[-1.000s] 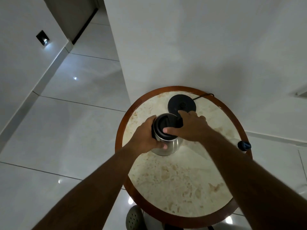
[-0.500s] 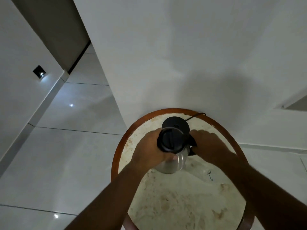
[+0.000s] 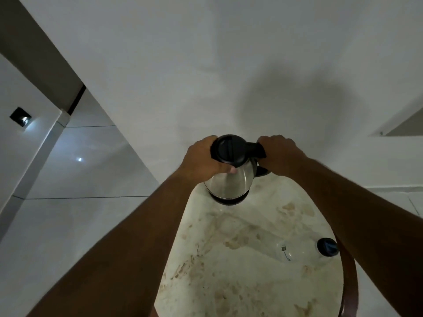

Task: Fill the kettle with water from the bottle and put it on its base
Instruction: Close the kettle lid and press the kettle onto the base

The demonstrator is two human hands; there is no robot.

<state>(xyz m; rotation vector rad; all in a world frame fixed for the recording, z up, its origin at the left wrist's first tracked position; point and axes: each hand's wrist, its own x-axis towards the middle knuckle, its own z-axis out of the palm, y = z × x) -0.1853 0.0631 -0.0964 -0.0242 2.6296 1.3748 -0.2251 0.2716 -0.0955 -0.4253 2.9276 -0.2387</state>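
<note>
Gripped the kettle (image 3: pixel 229 179) at the table's (image 3: pixel 251 282) far edge: left hand (image 3: pixel 203 161) closed around its body, right hand (image 3: pixel 278 154) closed on the handle. Left the bottle (image 3: pixel 304 250) lying near the right edge.

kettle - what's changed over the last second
The kettle went from the table in front of the base toward the far edge, and now covers the base, seemingly seated on it. The right hand shifted from the lid to the handle. The left hand stayed wrapped around the body; lid closed, bottle lying on the table.
</note>
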